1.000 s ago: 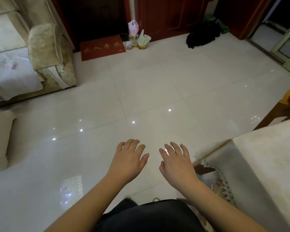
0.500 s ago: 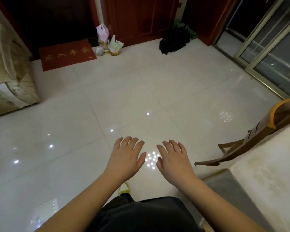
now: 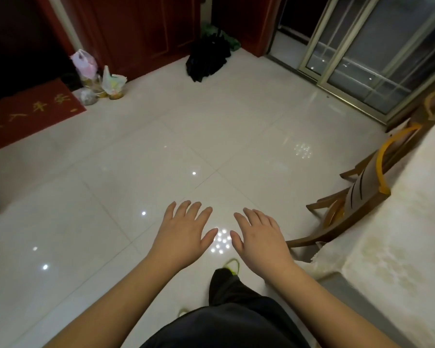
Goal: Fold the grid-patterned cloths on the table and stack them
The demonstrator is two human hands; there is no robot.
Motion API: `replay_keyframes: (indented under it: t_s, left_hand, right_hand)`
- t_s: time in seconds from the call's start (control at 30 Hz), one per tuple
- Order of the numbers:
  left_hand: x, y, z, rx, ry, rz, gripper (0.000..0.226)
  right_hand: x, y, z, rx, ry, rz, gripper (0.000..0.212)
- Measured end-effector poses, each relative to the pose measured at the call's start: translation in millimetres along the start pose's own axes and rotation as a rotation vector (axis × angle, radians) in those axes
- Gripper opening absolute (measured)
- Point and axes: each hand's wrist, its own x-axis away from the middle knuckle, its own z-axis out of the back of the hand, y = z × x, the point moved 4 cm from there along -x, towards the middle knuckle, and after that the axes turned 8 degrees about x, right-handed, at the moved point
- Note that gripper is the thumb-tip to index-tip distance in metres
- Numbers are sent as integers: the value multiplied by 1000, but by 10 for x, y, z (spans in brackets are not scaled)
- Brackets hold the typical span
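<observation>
My left hand (image 3: 183, 234) and my right hand (image 3: 260, 238) are held out side by side in front of me, palms down, fingers straight and spread, holding nothing. They hover over the shiny tiled floor, not over the table. The table (image 3: 397, 237), covered with a cream patterned tablecloth, runs along the right edge of the view, to the right of my right hand. No grid-patterned cloth shows in this view.
A wooden chair (image 3: 362, 197) is tucked against the table's far side. A red doormat (image 3: 28, 114), plastic bags (image 3: 98, 79) and a black heap (image 3: 207, 59) lie by the dark red doors. A sliding glass door (image 3: 377, 59) is at the back right.
The view has swung to the right: the sofa at the left has left the frame, and the chair, the table and the glass door have come further in. Both hands keep the same open pose.
</observation>
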Motion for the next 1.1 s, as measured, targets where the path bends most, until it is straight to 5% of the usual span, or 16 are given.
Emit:
replay_keyframes:
  t_s: [0.57,0.87,1.1]
  left_hand:
    - [-3034,893,225,-96,-35,-290,60]
    - [-4018,1388,206,-142,13,-466,56]
    - [-4812,1517,71,-30,16,-541,55]
  right_hand:
    - [-1726,1947,2,-131,-42,-272,51]
    - [-2174,2728,38,-190,-53,-413,72]
    - [-2748,3140,-12,-187,-123,-474,54]
